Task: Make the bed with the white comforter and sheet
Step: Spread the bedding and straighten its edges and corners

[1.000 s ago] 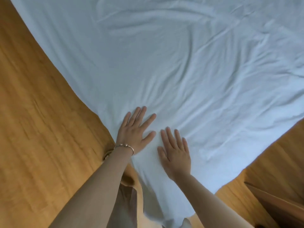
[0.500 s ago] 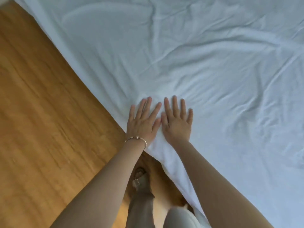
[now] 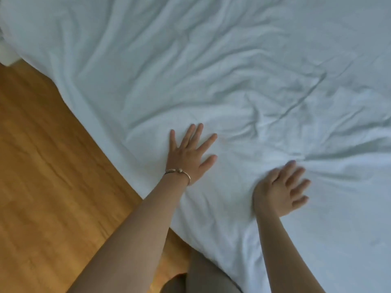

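My left hand [image 3: 188,154] and right hand [image 3: 282,190] lie flat, fingers spread, on the soft white sheet [image 3: 243,81]. It wrinkles easily, maybe slides too; I'd hold its edge.

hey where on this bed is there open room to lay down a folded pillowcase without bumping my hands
The white sheet is bare across its far stretch, beyond both hands, though creased. More bare cloth lies right of the right hand. A narrower free strip runs between the left hand and the right one. The bed edge by the wooden floor near the left hand is tightest.
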{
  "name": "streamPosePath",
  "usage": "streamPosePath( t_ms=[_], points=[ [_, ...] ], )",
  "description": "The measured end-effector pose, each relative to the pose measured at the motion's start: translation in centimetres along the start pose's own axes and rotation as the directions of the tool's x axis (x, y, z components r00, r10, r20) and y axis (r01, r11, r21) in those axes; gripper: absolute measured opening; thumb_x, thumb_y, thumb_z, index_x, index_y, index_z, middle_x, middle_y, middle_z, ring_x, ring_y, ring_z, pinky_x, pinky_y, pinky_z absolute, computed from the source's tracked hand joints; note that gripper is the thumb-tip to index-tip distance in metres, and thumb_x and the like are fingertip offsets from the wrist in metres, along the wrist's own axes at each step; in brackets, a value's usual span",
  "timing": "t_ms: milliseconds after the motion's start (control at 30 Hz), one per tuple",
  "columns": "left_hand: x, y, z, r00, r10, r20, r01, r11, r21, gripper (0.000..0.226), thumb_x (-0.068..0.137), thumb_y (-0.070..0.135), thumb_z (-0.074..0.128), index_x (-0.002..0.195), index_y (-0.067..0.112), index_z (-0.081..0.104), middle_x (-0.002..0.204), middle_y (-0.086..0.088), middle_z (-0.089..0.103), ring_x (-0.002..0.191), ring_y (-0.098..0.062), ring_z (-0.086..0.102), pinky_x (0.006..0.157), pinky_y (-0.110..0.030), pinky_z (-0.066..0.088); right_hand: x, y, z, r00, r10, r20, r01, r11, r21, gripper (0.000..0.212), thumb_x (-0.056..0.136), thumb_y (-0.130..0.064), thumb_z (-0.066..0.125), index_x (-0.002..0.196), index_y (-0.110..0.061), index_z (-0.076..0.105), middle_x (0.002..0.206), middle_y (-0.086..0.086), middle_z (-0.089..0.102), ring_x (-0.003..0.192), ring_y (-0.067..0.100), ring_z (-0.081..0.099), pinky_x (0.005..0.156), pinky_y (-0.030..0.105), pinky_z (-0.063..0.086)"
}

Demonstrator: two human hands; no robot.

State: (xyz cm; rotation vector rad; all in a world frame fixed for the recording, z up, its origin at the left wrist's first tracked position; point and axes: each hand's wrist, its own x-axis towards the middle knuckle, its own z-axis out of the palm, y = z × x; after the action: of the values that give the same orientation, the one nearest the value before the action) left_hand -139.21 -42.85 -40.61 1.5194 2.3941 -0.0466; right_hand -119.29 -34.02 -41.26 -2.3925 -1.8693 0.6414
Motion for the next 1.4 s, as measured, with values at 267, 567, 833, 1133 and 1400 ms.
streamPosePath(
  t_ms=[267,567,833,1133,1400],
  points=[
    [6.6,-19.2,-5.4,0.984,-0.173,0.040,0.173,0.985,0.021,0.061,0.093,0.067,0.009,0.146,0.050,-0.015,0.159,0.006,-0.022,0.147,-0.017,-0.018,0.110,-0.062,-0.013,-5.6,-21.7,7.8,0.928,-0.317,0.196,0.347,0.927,-0.145,0.053,0.102,-0.046,0.012,0.151,-0.046,-0.009,0.161,-0.012,-0.016,0.148,0.016,-0.018,0.118,0.045,-0.012],
    [12.6,-43.8,-13.0,0.977,-0.161,0.143,0.170,0.984,-0.049,0.058,0.097,0.061,0.011,0.148,0.046,-0.013,0.159,0.007,-0.023,0.144,-0.018,-0.026,0.116,-0.045,-0.016,-14.7,-46.0,15.4,0.721,-0.640,0.267,0.634,0.764,0.119,0.059,0.099,-0.050,0.026,0.154,-0.030,0.022,0.163,-0.003,0.013,0.151,0.020,0.004,0.122,0.045,0.008],
    [21.1,-58.4,-16.1,0.901,0.344,0.263,-0.355,0.935,-0.005,0.065,0.093,0.066,0.023,0.147,0.050,-0.009,0.158,0.008,-0.025,0.145,-0.019,-0.025,0.116,-0.046,-0.016,-14.7,-54.5,19.7,0.893,-0.381,0.239,0.427,0.884,-0.187,0.053,0.100,-0.046,0.013,0.151,-0.047,-0.002,0.163,-0.009,-0.006,0.150,0.019,-0.013,0.119,0.050,-0.008],
    [18.7,-62.0,-15.3,0.643,0.757,0.111,-0.756,0.651,-0.062,0.046,0.070,0.043,0.071,0.115,0.033,0.064,0.125,0.000,0.053,0.121,-0.025,0.046,0.103,-0.049,0.036,-27.7,-51.2,22.4,0.779,-0.590,0.213,0.624,0.764,-0.164,0.070,0.088,-0.058,0.055,0.148,-0.025,0.041,0.154,0.000,0.035,0.143,0.031,0.031,0.115,0.048,0.024],
    [16.7,-62.5,-16.3,0.776,0.631,0.005,-0.583,0.721,-0.375,0.014,0.065,0.018,0.085,0.063,0.018,0.071,0.066,0.005,0.065,0.063,-0.018,0.063,0.061,-0.020,0.037,-30.1,-53.2,23.4,0.913,-0.355,-0.203,0.343,0.935,-0.093,0.011,0.064,-0.025,0.075,0.067,-0.015,0.072,0.070,-0.002,0.067,0.081,0.023,0.058,0.072,0.030,0.032]
  ],
)
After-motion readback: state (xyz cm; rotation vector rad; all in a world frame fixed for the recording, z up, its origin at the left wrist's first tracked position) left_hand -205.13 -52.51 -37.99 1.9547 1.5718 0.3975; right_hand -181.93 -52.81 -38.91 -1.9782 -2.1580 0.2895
